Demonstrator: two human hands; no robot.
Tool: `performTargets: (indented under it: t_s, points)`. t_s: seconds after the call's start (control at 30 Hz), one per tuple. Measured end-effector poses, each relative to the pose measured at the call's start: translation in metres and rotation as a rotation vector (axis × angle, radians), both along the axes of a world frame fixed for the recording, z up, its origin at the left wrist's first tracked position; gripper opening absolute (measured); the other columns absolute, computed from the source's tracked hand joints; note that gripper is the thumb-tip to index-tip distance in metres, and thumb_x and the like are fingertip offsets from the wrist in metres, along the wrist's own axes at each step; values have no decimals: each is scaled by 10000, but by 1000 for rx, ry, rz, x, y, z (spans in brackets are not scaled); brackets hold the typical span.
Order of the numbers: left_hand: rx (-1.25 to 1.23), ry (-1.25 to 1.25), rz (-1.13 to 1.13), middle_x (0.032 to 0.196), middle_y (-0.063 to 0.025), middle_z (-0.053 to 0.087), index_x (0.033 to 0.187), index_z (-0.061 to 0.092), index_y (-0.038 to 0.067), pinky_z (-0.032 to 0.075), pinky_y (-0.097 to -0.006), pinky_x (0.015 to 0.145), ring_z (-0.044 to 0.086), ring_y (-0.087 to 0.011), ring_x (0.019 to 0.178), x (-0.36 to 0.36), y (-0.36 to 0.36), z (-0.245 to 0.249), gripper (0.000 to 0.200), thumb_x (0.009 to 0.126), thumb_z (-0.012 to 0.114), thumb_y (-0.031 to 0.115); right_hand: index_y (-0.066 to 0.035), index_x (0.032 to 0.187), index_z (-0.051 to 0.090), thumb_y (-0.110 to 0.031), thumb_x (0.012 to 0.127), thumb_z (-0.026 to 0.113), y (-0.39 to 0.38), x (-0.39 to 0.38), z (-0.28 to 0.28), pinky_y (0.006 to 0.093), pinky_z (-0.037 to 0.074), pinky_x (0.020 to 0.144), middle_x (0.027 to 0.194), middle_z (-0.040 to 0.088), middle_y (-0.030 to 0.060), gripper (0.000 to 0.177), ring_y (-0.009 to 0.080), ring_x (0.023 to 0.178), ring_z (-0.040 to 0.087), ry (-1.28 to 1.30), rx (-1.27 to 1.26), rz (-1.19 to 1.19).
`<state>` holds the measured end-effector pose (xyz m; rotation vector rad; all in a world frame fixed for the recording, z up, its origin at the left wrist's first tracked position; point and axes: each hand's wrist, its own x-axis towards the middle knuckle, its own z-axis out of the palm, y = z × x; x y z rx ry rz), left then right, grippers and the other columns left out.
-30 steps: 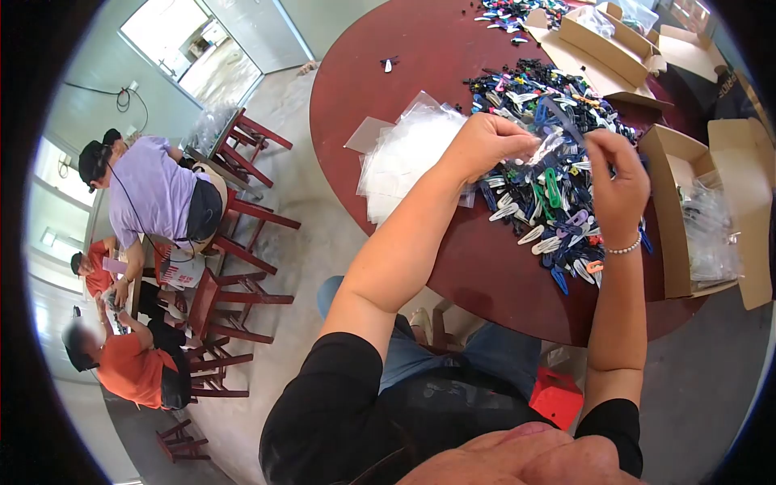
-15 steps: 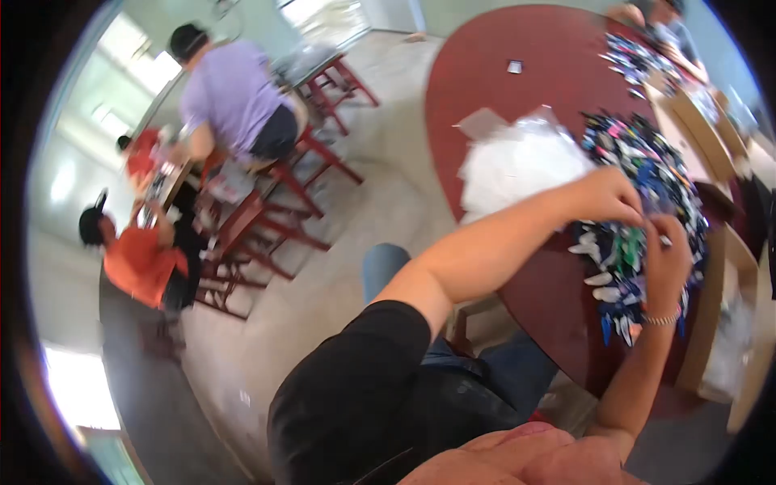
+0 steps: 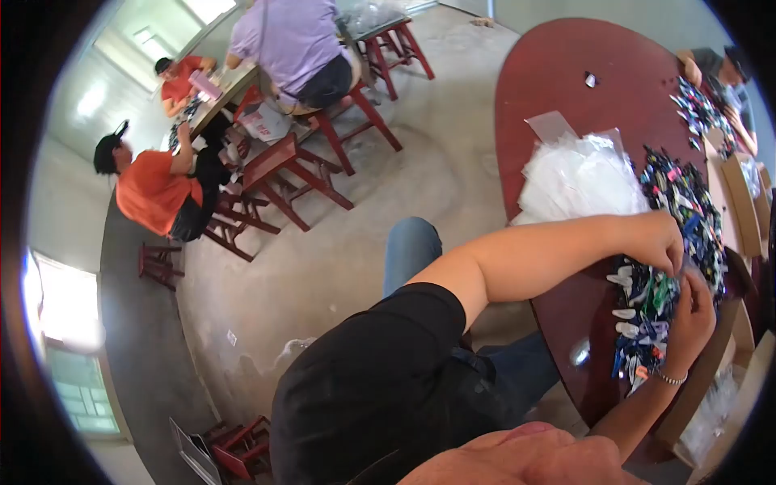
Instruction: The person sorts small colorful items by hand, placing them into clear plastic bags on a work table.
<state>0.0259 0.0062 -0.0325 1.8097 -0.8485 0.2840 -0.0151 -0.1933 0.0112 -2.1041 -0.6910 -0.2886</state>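
Note:
My left hand (image 3: 659,244) reaches over the red table (image 3: 550,73) from a black sleeve, its fingers pinched together. Just below it, my right hand (image 3: 693,317), with a bracelet at the wrist, is also closed, its fingers close to the left fingertips. Between them shows a small see-through plastic bag (image 3: 689,265), blurred and mostly covered by the fingers. Both hands are above a long pile of small multicoloured pieces (image 3: 643,327), whose exact kind I cannot make out. A heap of clear plastic bags (image 3: 574,182) lies beside my left forearm.
Cardboard boxes (image 3: 740,194) stand along the table's right side, one holding clear plastic (image 3: 711,420). A person (image 3: 715,89) sits at the far end by another pile. Across the room, several people sit at another table, with red wooden stools (image 3: 283,174) around it.
My view has turned, so the table and the room appear shifted. Both hands stay close together over the pile, fingers still pinched.

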Motion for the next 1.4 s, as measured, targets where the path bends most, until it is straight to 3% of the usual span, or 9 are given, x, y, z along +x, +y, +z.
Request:
performTargets:
  t_s: [0.17, 0.37, 0.63, 0.7, 0.87, 0.97, 1.0, 1.1, 1.4]
  points:
    - [45, 175, -55, 820, -72, 720, 911, 732, 70, 527, -280, 702, 686, -150, 767, -6, 3, 6, 195, 726, 705, 127, 15, 1083, 649, -68, 911, 581, 9, -10, 15, 273, 494, 804, 1008, 695, 110, 202, 143, 887, 646, -166, -192, -43]
    - [153, 263, -133, 909, -49, 702, 1047, 687, 46, 495, -264, 788, 642, -120, 863, -18, 8, 25, 362, 709, 764, 148, 21, 967, 654, -14, 866, 595, 5, -21, 27, 251, 497, 643, 1026, 684, 130, 122, 167, 793, 646, -106, -192, 77]
    - [102, 476, -355, 1102, -46, 639, 1152, 622, 8, 472, -282, 863, 577, -101, 970, -27, 5, 30, 482, 686, 742, -17, -19, 936, 640, -40, 835, 619, 20, -34, 24, 377, 507, 694, 903, 666, 145, 104, 322, 817, 640, -338, -265, 192]
    - [50, 361, -376, 956, -29, 668, 1074, 664, 63, 483, -267, 770, 599, -104, 851, -25, 5, 28, 417, 669, 762, 94, -16, 932, 639, -33, 834, 615, 21, -37, 27, 377, 511, 707, 884, 666, 142, 103, 318, 820, 647, -316, -254, 167]
    - [27, 458, -455, 1056, -41, 653, 1265, 535, 20, 482, -266, 857, 583, -103, 965, -28, 7, 39, 586, 708, 714, -12, -17, 926, 618, -31, 829, 608, 22, -39, 25, 391, 518, 712, 885, 654, 141, 98, 327, 818, 641, -415, -350, 94]
    - [-17, 482, -488, 1062, -37, 653, 1237, 557, 16, 483, -266, 855, 583, -99, 960, -26, 8, 35, 565, 697, 720, -17, -23, 909, 597, -46, 835, 596, 24, -38, 21, 387, 514, 686, 885, 645, 140, 77, 328, 790, 634, -428, -308, 114]
    - [23, 510, -492, 1288, -128, 563, 1123, 597, -9, 406, -338, 996, 515, -171, 1172, -26, 8, 37, 466, 681, 740, -44, -26, 906, 592, -52, 843, 588, 24, -40, 21, 387, 510, 671, 871, 646, 138, 68, 326, 774, 631, -378, -303, 130]
    - [16, 609, -456, 1069, -27, 646, 1187, 591, 16, 481, -264, 859, 574, -88, 969, -33, 8, 39, 500, 710, 741, -3, -41, 897, 587, -68, 858, 578, 24, -43, 18, 388, 500, 636, 834, 650, 133, 49, 319, 737, 630, -342, -279, 135]
    - [55, 541, -532, 1077, -22, 644, 1216, 581, 17, 481, -254, 846, 570, -76, 957, -30, 7, 39, 535, 708, 745, -14, -57, 908, 592, -113, 854, 607, 26, -43, 16, 396, 508, 631, 799, 641, 129, 79, 320, 710, 630, -321, -237, 171]
